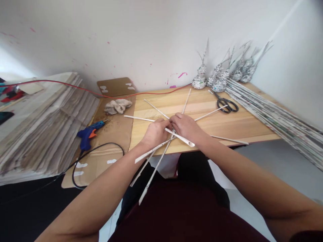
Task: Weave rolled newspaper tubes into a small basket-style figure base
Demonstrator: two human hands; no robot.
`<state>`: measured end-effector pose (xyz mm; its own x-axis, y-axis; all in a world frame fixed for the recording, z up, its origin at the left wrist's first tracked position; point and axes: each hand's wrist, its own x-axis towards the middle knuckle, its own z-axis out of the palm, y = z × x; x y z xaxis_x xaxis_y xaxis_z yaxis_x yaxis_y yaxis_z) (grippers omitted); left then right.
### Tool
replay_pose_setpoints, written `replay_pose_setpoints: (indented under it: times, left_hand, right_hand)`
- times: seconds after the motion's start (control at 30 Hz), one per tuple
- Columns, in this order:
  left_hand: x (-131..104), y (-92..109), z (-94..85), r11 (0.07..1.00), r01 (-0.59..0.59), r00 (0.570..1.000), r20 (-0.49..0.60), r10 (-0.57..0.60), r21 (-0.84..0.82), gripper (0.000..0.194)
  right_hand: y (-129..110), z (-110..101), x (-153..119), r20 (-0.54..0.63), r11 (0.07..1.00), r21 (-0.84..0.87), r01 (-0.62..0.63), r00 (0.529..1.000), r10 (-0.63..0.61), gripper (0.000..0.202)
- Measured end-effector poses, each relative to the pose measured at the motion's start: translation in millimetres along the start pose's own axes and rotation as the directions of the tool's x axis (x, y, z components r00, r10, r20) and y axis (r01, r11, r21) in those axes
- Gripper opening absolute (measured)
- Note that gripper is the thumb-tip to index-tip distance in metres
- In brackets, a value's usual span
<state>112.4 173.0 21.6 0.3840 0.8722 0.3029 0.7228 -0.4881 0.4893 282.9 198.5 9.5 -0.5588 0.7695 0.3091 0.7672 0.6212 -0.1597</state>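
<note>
Several rolled paper sticks cross near the front edge of the wooden table (148, 134) and fan outward like spokes. My left hand (157, 131) is closed at the crossing, its fingers gripping the sticks. Beside it, almost touching, my right hand (184, 127) is also closed on them, fingers bent down over the middle. One thicker paper stick (180, 137) points toward me from between the hands, its hollow end showing. Other paper sticks (155, 173) reach past the table edge over my lap. The exact crossing is partly hidden under my fingers.
Black scissors (227, 105) lie at the right, near woven paper figures (200, 78) and a bundle of long paper sticks (275, 116). On cardboard at the left are a blue glue gun (87, 136) with its cord and a rag (118, 106). Stacked paper (58, 117) stands farther left.
</note>
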Motion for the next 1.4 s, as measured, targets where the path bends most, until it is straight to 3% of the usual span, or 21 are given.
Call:
replay_pose_setpoints:
  times: [0.13,0.33,0.57,0.77,1.1,1.23,1.4]
  left_hand:
    - [1.4,-3.3,2.6,0.998,0.023,1.000,-0.013,-0.024,-0.059,0.012]
    - [-1.2,-6.9,-4.0,0.967,0.164,0.985,-0.022,-0.171,-0.194,0.006]
    - [-1.5,-9.3,-4.7,0.934,0.286,0.951,-0.060,-0.305,-0.213,0.003]
    - [1.6,-13.4,-3.4,0.916,0.339,0.930,-0.074,-0.361,-0.213,0.004]
    - [1.8,-13.6,-5.4,0.873,0.417,0.890,-0.082,-0.449,-0.254,0.008]
    - [0.2,-17.1,-1.8,0.738,0.488,0.838,0.015,-0.545,-0.466,0.011]
    - [7.3,-11.7,-1.3,0.422,0.525,0.754,0.174,-0.633,-0.739,0.003]
  right_hand:
    - [-1.3,-3.5,-0.8,0.000,1.000,0.025,0.002,1.000,-0.002,0.017]
    - [-3.2,-8.9,-1.1,0.017,0.998,0.066,-0.006,1.000,0.005,0.021]
    - [-11.8,-14.8,3.6,0.082,0.996,0.005,-0.086,0.993,0.085,0.019]
    - [-24.6,-15.7,3.3,0.045,0.986,-0.079,-0.150,0.987,0.154,0.028]
    - [-27.2,-4.9,7.4,0.030,0.985,-0.025,-0.169,0.985,0.169,0.021]
    - [-22.9,-1.1,7.2,-0.007,0.982,0.037,-0.187,0.982,0.187,0.015]
    - [-20.8,2.2,6.4,-0.025,0.973,0.079,-0.216,0.976,0.219,0.013]
